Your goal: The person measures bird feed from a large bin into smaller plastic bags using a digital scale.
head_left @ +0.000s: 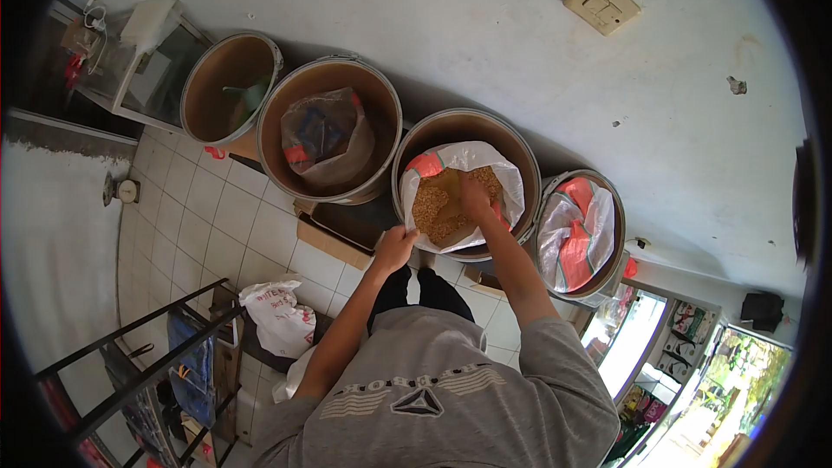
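A white and red sack (508,169) stands open inside a round brown drum (498,126), with yellow-brown grains (438,212) in it. My left hand (397,249) is closed on the sack's near left edge. My right hand (473,197) reaches down into the sack and touches the grains; its fingers are hidden, and what they hold cannot be made out.
Two drums stand to the left, one with a clear plastic bag (325,134), the other with a green object (251,97). At right, another drum holds a white and red sack (576,230). A black metal rack (130,390) and white bag (279,316) are lower left.
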`<action>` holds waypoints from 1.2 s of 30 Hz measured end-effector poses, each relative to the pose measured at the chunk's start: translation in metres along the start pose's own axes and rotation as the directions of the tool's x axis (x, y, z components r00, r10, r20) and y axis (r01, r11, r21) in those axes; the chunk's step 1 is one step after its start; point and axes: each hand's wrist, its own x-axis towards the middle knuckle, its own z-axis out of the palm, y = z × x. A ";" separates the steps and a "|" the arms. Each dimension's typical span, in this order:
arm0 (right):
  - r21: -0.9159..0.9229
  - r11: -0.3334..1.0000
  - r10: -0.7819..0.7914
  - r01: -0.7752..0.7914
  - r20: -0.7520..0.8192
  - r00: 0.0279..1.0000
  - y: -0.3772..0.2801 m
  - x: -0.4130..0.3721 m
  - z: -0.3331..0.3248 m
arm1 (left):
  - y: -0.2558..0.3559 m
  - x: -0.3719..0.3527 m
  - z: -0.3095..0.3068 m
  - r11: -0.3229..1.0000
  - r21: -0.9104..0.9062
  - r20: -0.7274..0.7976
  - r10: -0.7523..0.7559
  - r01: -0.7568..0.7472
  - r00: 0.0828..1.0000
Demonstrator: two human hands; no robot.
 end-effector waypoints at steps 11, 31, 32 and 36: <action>0.250 0.956 -0.173 0.156 0.047 0.984 0.014 -0.003 0.022 | 0.000 -0.002 0.020 0.999 0.044 -0.009 0.012 -0.012 1.000; 0.556 0.814 -0.197 0.167 -0.007 0.980 0.055 0.027 0.038 | 0.018 -0.030 0.031 0.940 -0.339 -0.199 -0.034 -0.037 0.979; 0.556 0.813 -0.202 0.172 -0.007 0.979 0.059 0.027 0.039 | 0.015 -0.029 0.033 0.942 -0.333 -0.210 -0.022 -0.050 0.977; 0.589 0.805 -0.111 0.070 0.034 0.993 0.064 0.025 0.037 | 0.007 -0.025 0.037 0.932 -0.352 -0.238 -0.003 -0.083 0.971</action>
